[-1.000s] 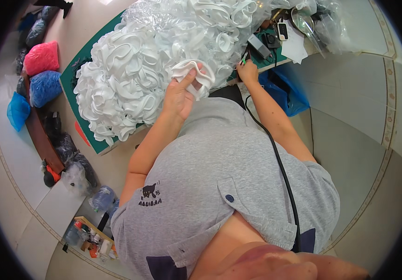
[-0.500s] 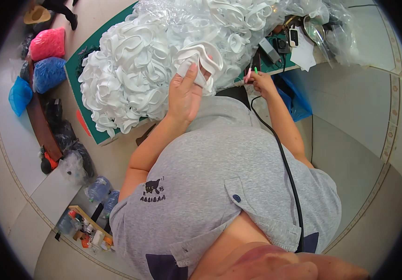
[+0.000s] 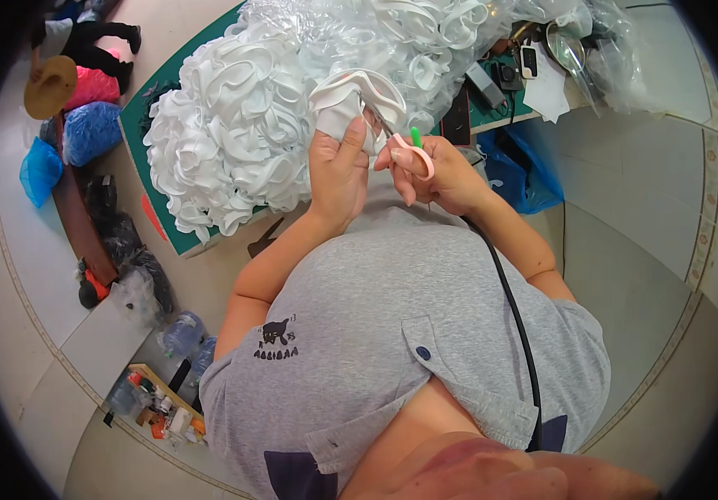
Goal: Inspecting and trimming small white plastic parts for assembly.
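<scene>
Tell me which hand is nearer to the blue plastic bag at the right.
Right. The right hand, holding pink-handled scissors, is just left of the blue plastic bag in the picture; the left hand, holding a white looped piece, is farther left.

The hands (image 3: 340,179) hold white fabric (image 3: 338,115) (left) and pink-handled scissors (image 3: 408,146) (right).

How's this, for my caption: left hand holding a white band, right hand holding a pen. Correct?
Not quite: the head view shows the right hand holding scissors, not a pen; the left hand does hold a white band.
</scene>
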`<state>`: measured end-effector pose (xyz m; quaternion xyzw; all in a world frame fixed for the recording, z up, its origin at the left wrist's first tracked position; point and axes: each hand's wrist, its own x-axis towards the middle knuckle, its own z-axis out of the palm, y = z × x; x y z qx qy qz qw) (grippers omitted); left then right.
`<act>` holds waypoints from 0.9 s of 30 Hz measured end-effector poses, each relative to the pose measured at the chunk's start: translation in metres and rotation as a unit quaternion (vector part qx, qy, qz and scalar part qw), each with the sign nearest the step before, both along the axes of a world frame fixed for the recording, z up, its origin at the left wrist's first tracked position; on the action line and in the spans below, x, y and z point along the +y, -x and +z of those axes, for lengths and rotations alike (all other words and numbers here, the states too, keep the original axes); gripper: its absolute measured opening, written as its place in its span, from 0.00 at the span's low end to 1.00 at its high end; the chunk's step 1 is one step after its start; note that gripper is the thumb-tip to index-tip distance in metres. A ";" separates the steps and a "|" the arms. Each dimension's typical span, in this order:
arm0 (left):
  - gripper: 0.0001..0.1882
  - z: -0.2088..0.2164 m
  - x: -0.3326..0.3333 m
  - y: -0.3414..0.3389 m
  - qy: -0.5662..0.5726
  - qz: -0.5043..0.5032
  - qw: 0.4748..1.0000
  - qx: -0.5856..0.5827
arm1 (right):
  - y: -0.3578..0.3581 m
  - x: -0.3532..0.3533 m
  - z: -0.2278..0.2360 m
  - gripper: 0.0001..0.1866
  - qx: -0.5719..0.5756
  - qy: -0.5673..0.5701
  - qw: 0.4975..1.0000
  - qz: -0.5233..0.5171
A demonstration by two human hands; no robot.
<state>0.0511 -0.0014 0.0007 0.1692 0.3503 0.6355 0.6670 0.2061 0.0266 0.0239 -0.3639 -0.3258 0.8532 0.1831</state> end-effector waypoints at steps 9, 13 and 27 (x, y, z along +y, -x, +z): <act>0.22 -0.002 -0.001 0.000 0.011 0.007 1.000 0.005 | 0.003 -0.002 -0.002 0.17 -0.017 -0.018 1.000 -0.006; 0.21 0.003 0.000 -0.002 0.007 0.014 1.000 0.013 | 0.004 -0.001 -0.003 0.17 -0.019 -0.009 1.000 -0.007; 0.22 -0.002 0.001 0.000 -0.011 0.022 0.999 0.033 | -0.003 0.005 0.009 0.15 -0.069 -0.093 0.992 0.054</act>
